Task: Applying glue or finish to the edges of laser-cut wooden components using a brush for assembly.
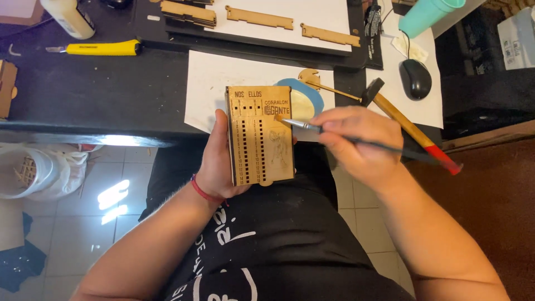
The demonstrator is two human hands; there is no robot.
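Wooden box (259,136) in left hand (217,167), paintbrush (356,139) in right hand (362,142), bristles against its face.

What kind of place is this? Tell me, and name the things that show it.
Probably a home craft workbench. The left hand holds a laser-cut wooden board, the right hand works a paintbrush on it, and a hammer and utility knife lie on the desk.
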